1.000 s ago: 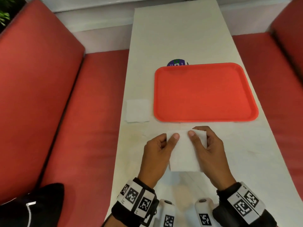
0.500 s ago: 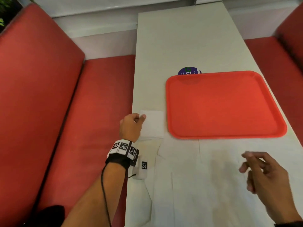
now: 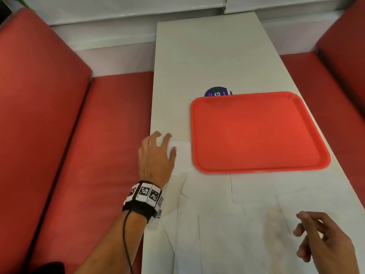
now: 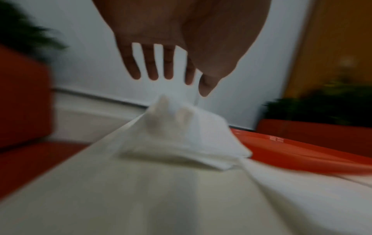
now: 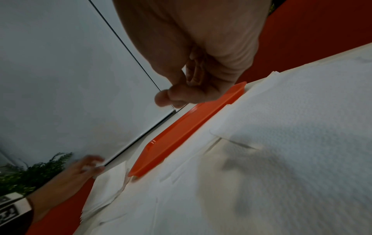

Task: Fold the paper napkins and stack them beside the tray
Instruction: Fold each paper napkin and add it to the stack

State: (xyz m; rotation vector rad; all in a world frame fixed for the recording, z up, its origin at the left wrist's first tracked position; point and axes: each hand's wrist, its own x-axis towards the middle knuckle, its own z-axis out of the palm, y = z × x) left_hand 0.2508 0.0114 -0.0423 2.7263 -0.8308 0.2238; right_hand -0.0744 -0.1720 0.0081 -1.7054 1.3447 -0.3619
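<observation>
Soft, even indoor light, faint glare on the tray (image 3: 256, 133), left wrist view heavily motion-blurred, plants perhaps out of focus, wide-angle bending at edges.

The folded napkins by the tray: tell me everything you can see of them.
The folded napkins form a small white stack of soft paper, lying flat on the table just left of the red tray, apart from it. The left hand is spread open over their left side; whether it touches is unclear.

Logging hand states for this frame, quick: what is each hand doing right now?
Left hand: open, fingers spread over the folded napkin stack beside the tray.
Right hand: open, loosely curled, holding nothing.
</observation>
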